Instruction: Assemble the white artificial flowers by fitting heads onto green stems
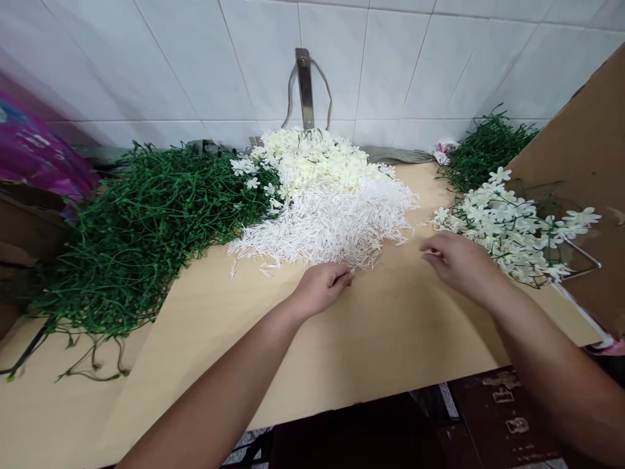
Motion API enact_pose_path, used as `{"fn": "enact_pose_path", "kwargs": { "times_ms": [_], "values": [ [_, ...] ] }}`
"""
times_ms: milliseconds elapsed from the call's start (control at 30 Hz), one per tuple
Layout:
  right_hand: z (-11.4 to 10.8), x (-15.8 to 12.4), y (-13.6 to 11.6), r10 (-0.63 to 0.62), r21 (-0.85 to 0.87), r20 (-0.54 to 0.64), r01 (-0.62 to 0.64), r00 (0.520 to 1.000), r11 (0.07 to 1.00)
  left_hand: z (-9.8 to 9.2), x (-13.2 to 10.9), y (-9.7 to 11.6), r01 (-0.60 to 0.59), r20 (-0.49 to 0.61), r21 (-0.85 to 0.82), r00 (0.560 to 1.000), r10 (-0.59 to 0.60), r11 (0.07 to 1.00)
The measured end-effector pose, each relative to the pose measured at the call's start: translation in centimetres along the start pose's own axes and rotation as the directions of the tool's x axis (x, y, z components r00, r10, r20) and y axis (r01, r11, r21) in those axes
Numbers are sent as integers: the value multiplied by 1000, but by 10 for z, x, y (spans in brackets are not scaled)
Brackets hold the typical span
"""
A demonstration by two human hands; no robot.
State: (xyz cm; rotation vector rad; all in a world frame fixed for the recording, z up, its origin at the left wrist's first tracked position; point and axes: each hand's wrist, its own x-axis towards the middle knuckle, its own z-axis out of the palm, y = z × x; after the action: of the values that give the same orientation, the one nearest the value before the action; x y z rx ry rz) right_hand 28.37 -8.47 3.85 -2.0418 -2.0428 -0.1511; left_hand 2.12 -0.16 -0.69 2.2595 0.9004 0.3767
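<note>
Two bare hands work over the bench (381, 352), apart from each other. Fingers of the left hand (325, 288) are curled and pressed together at the near edge of the white slivers (336, 225); those of the right hand (452, 260) close in a pinch beside the stemmed white flowers (512, 228). Whether either grips something small, I cannot tell. The heaps ring the hands, probably so that each lies within easy reach, and the bare stretch in front likely leaves elbow room. Counted: one heap of slivers, one of loose pale blossoms (312, 156) behind it, one cluster of stemmed flowers, two green piles, the larger stem pile (161, 202) left, the smaller green bundle (488, 150) right. Single pieces are too many to count.
</note>
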Motion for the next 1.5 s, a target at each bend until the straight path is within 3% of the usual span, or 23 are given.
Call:
{"fn": "enact_pose_path", "kwargs": {
  "times_ms": [100,233,400,567,700,867,1000,1133,1200,1267,1367,1433,1500],
  "values": [
    [28,35,-19,27,-66,74,-22,997,998,0,0,0,0,7,-11,1000,0,1000],
    [53,50,-13,174,-100,94,-165,980,981,0,1,0,7,24,17,1000,-7,1000],
    [48,46,-12,165,72,-34,-163,986,984,0,1,-1,11,40,30,999,-12,999],
    [43,41,-39,49,293,-15,-42,999,955,0,1,-2,4,20,3,1000,-4,1000],
    [49,42,-49,-43,217,-2,42,999,975,0,0,-2,5,16,-14,1000,-5,1000],
    [58,44,-45,39,163,-31,-34,999,986,0,0,0,15,20,-12,1000,-14,1000],
    [63,45,-47,30,120,-15,-28,999,992,0,1,-1,14,22,-14,1000,-13,1000],
    [60,50,-52,52,197,-91,-33,995,980,1,1,-2,10,6,-72,1000,-9,997],
    [55,52,-56,110,373,-110,-61,988,926,2,1,-3,16,-34,-166,999,-22,986],
    [49,53,-62,154,609,-53,-90,987,788,2,2,-4,45,-80,-344,994,-77,938],
    [42,51,-75,107,847,66,-112,992,520,0,3,-5,80,-104,-686,973,-206,723],
    [40,48,-84,51,907,114,-125,992,401,-2,4,-5,56,-109,-823,961,-253,566],
    [41,46,-91,7,935,158,-151,987,322,-4,3,-6,27,-118,-874,957,-264,486]
  ]
}}
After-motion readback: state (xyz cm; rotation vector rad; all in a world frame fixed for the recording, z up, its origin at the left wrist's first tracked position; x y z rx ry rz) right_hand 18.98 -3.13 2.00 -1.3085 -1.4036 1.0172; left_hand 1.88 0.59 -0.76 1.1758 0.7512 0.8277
